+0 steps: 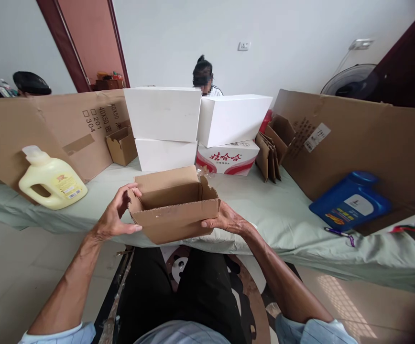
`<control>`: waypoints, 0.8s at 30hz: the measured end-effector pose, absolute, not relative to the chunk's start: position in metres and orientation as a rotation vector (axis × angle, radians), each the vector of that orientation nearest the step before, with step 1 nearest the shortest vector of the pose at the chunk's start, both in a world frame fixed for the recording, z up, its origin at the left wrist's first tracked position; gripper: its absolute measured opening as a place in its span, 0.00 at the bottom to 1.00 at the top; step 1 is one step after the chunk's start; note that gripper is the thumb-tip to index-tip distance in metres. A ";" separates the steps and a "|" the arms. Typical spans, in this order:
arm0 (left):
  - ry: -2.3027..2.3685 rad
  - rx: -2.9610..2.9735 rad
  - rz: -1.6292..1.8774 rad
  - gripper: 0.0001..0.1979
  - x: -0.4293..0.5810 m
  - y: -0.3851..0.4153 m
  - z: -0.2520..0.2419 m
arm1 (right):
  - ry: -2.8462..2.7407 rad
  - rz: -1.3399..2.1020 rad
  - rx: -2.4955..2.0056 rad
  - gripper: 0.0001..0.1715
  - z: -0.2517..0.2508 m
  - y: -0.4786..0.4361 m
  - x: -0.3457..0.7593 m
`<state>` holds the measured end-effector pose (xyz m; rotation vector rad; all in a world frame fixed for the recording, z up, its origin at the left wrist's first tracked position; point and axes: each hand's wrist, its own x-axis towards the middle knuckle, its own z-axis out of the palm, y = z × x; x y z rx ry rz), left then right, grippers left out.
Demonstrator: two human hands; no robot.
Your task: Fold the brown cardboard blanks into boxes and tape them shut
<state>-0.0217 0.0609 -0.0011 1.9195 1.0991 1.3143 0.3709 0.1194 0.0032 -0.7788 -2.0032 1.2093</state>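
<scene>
I hold a small open brown cardboard box (173, 208) over the near edge of the table, above my lap. My left hand (116, 215) grips its left end, thumb under the side and fingers curled over the rim. My right hand (225, 220) clasps its right end from below and behind. The box's top flaps stand up and its inside looks empty.
A pale green cloth (265, 205) covers the table. On it stand a cream jug (51, 180), a blue jug (351, 200), stacked white boxes (164, 114), a red-and-white carton (229, 157), a small brown box (121, 143), flat cartons (270, 155) and tall cardboard sheets (372, 138). A person (203, 76) sits behind the white boxes.
</scene>
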 end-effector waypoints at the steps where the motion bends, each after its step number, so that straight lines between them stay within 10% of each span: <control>1: 1.064 1.899 1.320 0.53 -0.024 0.063 -0.001 | -2.007 1.207 -0.780 0.67 0.003 0.119 0.372; 24: 1.173 1.381 1.348 0.51 -0.025 0.052 -0.011 | -1.990 1.440 -0.695 0.84 0.009 0.090 0.367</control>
